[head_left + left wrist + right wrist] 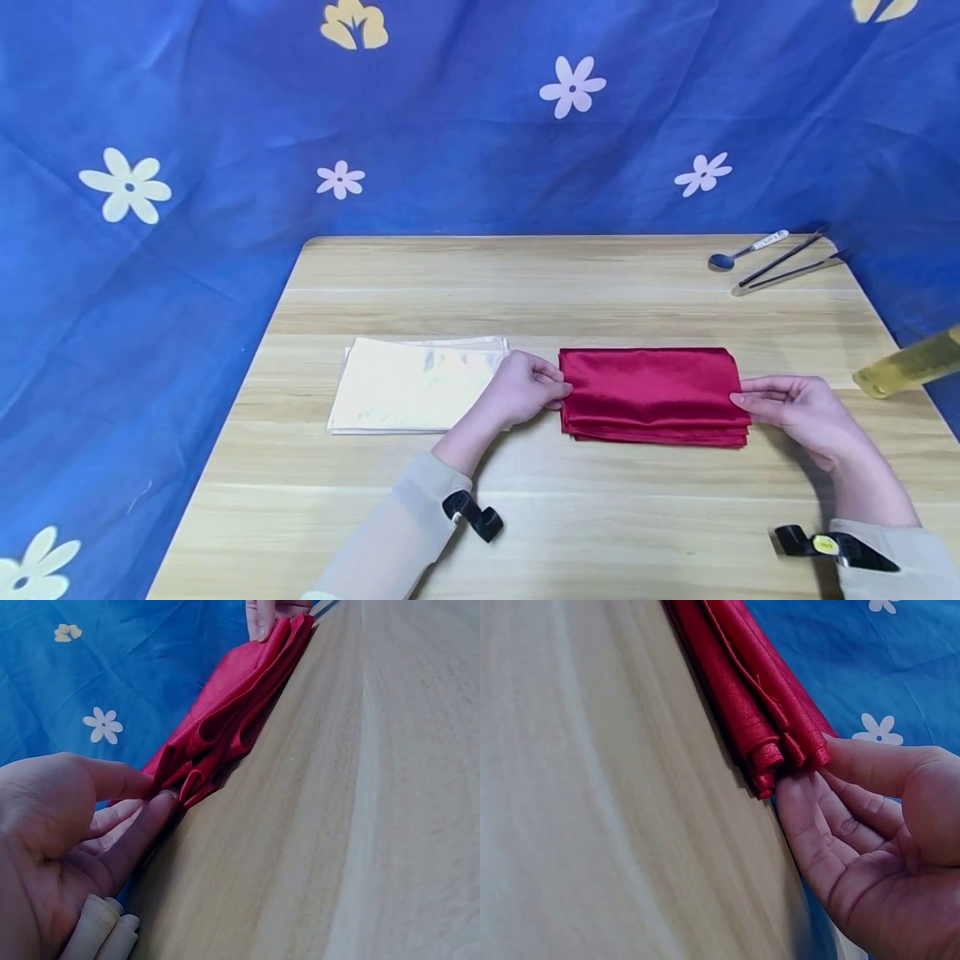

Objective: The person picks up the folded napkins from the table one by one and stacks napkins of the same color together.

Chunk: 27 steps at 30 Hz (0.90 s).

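A folded red satin cloth [648, 392] lies on the table, its several layers showing along the near edge. My left hand [528, 387] pinches its left end between thumb and fingers. At the right end my right hand [795, 412] pinches the cloth, thumb on top and fingers underneath. In the left wrist view the folds of the red cloth [225, 712] stand slightly apart near the left fingers [142, 825]. The right wrist view shows the stacked layers of the cloth [742, 690] between the right thumb [877, 761] and fingers.
A folded white satin cloth [412, 383] lies to the left, partly behind my left hand. At the back right are a spoon [722, 262] and metal tongs [780, 271]. A yellowish translucent cylinder [907, 364] juts in from the right edge. Blue flowered fabric [465, 125] hangs behind the table.
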Tool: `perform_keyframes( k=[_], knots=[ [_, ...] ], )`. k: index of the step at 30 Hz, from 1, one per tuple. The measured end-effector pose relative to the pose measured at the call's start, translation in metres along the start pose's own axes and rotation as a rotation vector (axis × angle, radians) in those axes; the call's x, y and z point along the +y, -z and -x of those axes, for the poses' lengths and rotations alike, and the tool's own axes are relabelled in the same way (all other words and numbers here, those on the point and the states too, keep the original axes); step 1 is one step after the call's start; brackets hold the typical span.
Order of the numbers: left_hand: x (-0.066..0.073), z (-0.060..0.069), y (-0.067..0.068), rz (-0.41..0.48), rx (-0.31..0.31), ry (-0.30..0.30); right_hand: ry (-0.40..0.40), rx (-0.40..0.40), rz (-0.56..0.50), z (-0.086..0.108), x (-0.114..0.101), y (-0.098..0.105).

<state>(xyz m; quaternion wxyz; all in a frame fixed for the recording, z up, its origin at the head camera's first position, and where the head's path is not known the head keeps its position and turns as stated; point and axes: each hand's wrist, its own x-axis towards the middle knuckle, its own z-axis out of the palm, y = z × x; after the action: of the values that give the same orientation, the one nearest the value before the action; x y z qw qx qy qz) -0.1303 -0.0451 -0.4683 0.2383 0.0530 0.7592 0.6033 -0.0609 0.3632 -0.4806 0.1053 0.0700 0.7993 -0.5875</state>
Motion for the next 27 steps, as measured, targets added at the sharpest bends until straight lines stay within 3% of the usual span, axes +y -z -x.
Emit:
perform_keyframes(
  k=[9, 22, 27],
  knots=[
    [-0.0011, 0.0005, -0.0007, -0.001, 0.002, -0.015, -0.019, -0.017, -0.076, 0.0016, -0.0013, -0.0007],
    [0.0018, 0.0017, 0.0003, -0.021, 0.007, -0.019, -0.019, -0.006, -0.052, 0.0025, 0.0000, -0.0029],
    [0.0071, 0.0026, 0.0039, -0.039, -0.031, -0.009, 0.010, -0.040, -0.172, 0.0038, -0.0011, 0.0002]
  ],
)
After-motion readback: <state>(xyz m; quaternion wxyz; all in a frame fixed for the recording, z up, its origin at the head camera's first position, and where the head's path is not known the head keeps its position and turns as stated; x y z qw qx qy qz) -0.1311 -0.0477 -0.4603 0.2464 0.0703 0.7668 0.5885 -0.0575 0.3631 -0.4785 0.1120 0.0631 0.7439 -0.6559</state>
